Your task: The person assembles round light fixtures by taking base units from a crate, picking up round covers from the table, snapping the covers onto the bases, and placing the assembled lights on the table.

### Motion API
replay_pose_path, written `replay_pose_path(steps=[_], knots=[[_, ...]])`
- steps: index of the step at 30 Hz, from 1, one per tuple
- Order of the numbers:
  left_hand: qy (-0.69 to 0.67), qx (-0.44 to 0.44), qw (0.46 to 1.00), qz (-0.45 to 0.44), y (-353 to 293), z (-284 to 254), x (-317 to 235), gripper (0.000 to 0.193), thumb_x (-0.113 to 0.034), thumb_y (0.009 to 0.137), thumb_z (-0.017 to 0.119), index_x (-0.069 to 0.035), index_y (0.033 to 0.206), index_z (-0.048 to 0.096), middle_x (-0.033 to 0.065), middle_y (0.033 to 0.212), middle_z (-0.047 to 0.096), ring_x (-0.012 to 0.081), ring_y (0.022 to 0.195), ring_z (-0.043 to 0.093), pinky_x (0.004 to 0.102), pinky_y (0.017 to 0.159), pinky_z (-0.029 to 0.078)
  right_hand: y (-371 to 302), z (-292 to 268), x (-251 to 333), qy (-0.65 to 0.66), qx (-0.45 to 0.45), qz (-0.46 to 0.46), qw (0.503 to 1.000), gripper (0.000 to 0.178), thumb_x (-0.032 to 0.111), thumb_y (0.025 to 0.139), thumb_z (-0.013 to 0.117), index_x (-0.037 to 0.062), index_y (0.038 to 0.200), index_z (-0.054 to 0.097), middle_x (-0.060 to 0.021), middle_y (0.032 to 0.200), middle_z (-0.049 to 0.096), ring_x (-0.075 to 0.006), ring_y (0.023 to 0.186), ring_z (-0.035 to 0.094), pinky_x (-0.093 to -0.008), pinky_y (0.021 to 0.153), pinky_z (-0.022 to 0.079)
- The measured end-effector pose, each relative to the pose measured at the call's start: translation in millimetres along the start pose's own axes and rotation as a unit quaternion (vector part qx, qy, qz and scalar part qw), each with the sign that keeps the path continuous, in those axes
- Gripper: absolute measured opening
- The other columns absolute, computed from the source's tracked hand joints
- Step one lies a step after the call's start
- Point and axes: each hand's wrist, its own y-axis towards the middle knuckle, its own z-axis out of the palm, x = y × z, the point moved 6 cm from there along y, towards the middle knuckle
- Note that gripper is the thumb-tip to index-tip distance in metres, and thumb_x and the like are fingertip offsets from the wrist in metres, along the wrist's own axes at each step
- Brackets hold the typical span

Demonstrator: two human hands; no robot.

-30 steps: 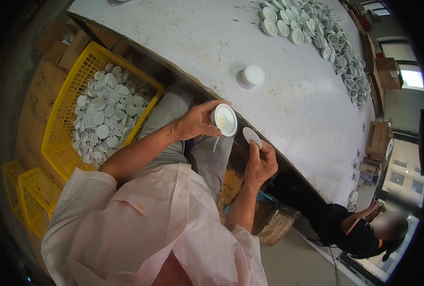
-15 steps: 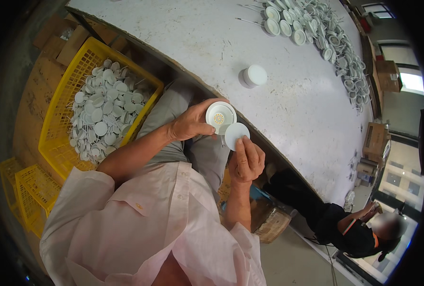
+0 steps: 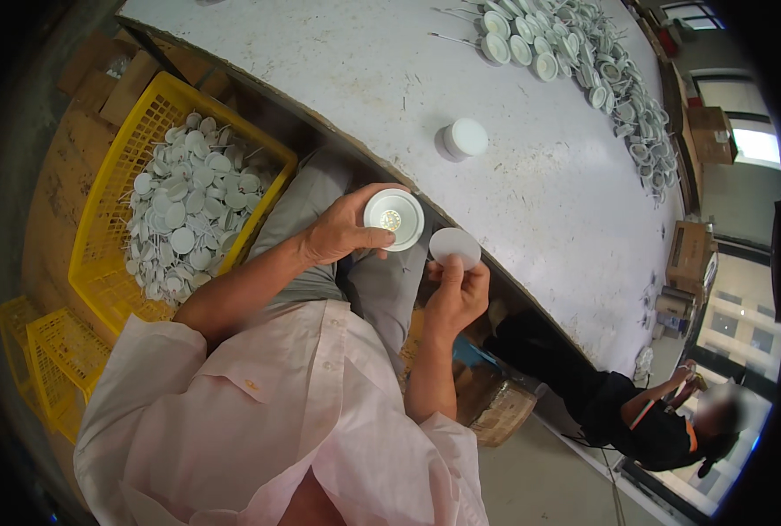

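My left hand (image 3: 345, 230) is closed around a white round lamp housing (image 3: 413, 208), its open face up and a small disc of LEDs (image 3: 390, 219) visible at the bottom. Between the thumb and fingers of my right hand (image 3: 457, 296) is a thin round white diffuser disc (image 3: 454, 245). The disc is apart from the housing, a short way to its right. Both hands are above my lap, beside the table edge. On the table beyond them stands a stack of white discs (image 3: 467, 138).
At my left a yellow plastic basket (image 3: 95, 230) holds many white round parts with leads. Along the far side of the white table (image 3: 531, 202) lies a heap of white lamp housings (image 3: 583, 66). A co-worker in dark clothes (image 3: 614, 408) is at the right, near cardboard boxes (image 3: 690, 254).
The diffuser disc has moved from the housing's rim out to the right and is tilted differently. My left hand has shifted slightly left with the housing.
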Motion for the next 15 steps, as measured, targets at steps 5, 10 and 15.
replay_pose_path(steps=[5, 10, 15], knots=[[0.025, -0.031, 0.999, -0.003, -5, -7, -3, 0.065, -0.006, 0.078, 0.066, 0.002, 0.133, 0.032, 0.0116, 0.11, 0.054, 0.0149, 0.09, 0.059, 0.026, 0.066, 0.056, 3, 17, -22, 0.232, 0.145, 0.198, 0.941, 0.02, 0.013, 0.091, 0.051, -0.0019, 0.104, 0.054, -0.0134, 0.091, 0.064, -0.0168, 0.066, 0.064, -0.0237, 0.052, 0.047], [0.028, -0.049, 0.998, -0.007, -11, -18, -5, 0.064, -0.005, 0.078, 0.066, 0.002, 0.132, 0.032, 0.0114, 0.11, 0.055, 0.015, 0.091, 0.059, 0.0256, 0.065, 0.055, -3, 30, -21, 0.271, 0.164, 0.235, 0.919, 0.022, 0.009, 0.09, 0.05, -0.0036, 0.108, 0.053, -0.0138, 0.092, 0.064, -0.0165, 0.068, 0.064, -0.0236, 0.054, 0.048], [0.048, -0.053, 0.997, 0.003, -14, -23, -4, 0.065, -0.009, 0.078, 0.067, 0.001, 0.132, 0.033, 0.0112, 0.112, 0.054, 0.0156, 0.093, 0.059, 0.026, 0.064, 0.055, -8, 33, -30, 0.23, 0.154, 0.243, 0.93, 0.021, 0.005, 0.09, 0.048, -0.0051, 0.107, 0.053, -0.0143, 0.092, 0.064, -0.0151, 0.069, 0.064, -0.0231, 0.056, 0.049]])
